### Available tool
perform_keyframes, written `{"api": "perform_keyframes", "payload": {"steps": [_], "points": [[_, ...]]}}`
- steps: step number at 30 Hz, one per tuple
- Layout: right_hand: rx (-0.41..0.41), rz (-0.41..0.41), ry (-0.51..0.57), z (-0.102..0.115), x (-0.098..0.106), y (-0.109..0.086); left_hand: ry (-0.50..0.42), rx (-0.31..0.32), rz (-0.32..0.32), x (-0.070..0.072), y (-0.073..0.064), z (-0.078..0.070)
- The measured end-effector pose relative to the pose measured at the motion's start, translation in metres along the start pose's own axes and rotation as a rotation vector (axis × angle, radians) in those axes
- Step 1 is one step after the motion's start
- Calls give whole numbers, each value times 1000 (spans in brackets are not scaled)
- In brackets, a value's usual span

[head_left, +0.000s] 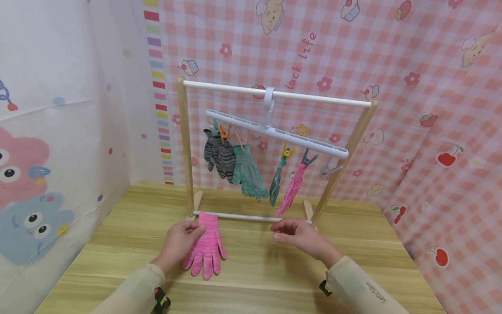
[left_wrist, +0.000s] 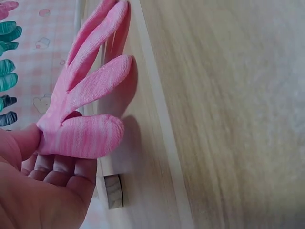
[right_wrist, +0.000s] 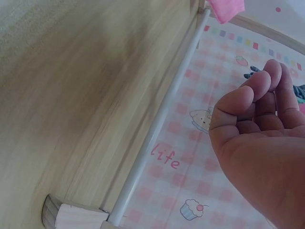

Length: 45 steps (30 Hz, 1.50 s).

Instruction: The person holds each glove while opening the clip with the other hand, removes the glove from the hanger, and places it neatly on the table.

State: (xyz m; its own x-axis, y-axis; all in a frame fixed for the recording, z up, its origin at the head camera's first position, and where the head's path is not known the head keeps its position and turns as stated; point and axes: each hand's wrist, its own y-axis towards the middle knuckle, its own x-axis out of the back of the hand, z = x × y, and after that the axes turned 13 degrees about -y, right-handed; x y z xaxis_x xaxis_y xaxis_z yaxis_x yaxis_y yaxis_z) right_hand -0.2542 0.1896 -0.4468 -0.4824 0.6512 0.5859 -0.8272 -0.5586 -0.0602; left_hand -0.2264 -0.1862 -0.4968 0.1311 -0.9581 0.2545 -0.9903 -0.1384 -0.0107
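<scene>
1. Pink checked cloth (head_left: 235, 26) rises behind everything, printed with cupcakes, flowers and the words "luck life".
2. The wood-grained bench (head_left: 251, 266) spreads out in front of it.
3. On the bench stands a drying rack (head_left: 331, 99) with wooden posts, a white top rail and a white lower rail (head_left: 241, 216).
4. A pale hanger (head_left: 243, 123) hooks over the top rail, tilted so its right end sits lower.
5. The loose pink glove (head_left: 206, 248) is just in front of the lower rail, towards its left end. Its cuff points to the rack, its fingers towards the person.
6. The left hand (head_left: 178, 242) has this glove pinched, thumb on one face and fingers on the other. The grip is at the glove's left edge, near the cuff; the palm and glove fingers extend beyond it.
7. The right hand (head_left: 302, 237) is near the lower rail's right end, well apart from that glove. Its grip holds nothing, fingers loosely bent.
8. From the hanger dangle grey striped gloves (head_left: 225, 159), a green glove (head_left: 248, 174), a dark green glove (head_left: 276, 183) and a hanging pink glove (head_left: 292, 187).
9. Smallest are the clips, including an orange clip (head_left: 225, 133) and a yellow clip (head_left: 288, 151).
</scene>
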Motion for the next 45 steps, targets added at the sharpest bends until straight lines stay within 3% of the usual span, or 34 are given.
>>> {"api": "perform_keyframes", "payload": {"steps": [11,20,25,45], "points": [[-20,20,-55,-5,-8,6,96,-6,-10,-3,7,2],[-9,32,-118,-5,-12,9,456,-55,-78,-9,10,4],[7,52,-138,-5,-15,12,563,-108,-134,-12,13,7],[44,88,-183,-4,-18,12,707,-151,-215,-12,27,13]]}}
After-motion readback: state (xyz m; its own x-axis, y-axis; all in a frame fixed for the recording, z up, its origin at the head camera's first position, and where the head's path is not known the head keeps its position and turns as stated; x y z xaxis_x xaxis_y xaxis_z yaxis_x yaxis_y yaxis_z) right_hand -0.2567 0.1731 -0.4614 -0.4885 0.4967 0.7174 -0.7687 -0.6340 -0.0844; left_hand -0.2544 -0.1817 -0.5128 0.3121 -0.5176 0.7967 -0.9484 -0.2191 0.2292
